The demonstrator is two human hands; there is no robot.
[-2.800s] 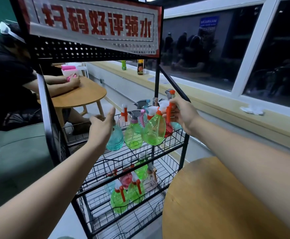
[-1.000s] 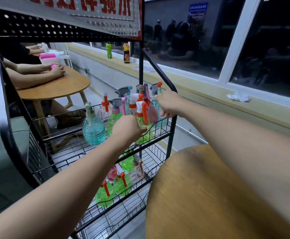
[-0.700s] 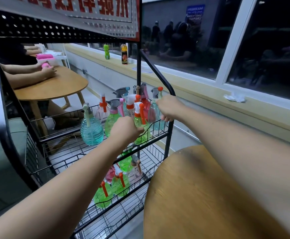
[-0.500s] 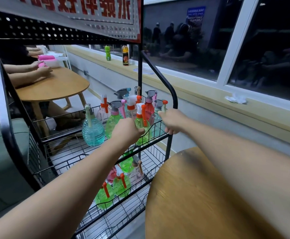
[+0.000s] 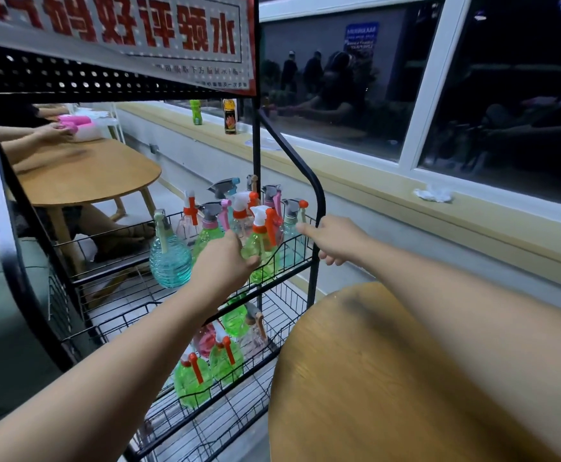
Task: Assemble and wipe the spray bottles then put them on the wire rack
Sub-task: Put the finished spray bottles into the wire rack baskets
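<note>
Two hands reach into the black wire rack (image 5: 319,208) at the middle of the frame. The left hand (image 5: 225,265) grips the belly of a green spray bottle (image 5: 263,253) with a white head and orange trigger, which stands at the front edge of the upper basket. The right hand (image 5: 339,240) holds nothing. Its forefinger points at a pale bottle (image 5: 291,219) with a grey head, its other fingers are loosely curled, and it sits just beside the rack's right post.

I count nine spray heads in that upper basket, though the rear ones overlap. A ribbed teal bottle (image 5: 171,261) stands apart at the left end. In the basket below there are five more: three green, one pink and one clear.

There are two round wooden tables, one (image 5: 389,378) at the lower right and one (image 5: 82,175) at the upper left, where another person's hands (image 5: 52,132) rest by something pink.

On the window sill stand two drink bottles, one green (image 5: 196,112) and one dark (image 5: 230,116), and farther right lies one crumpled white tissue (image 5: 434,194). A single sign (image 5: 112,28) with red characters hangs across the rack's top.
</note>
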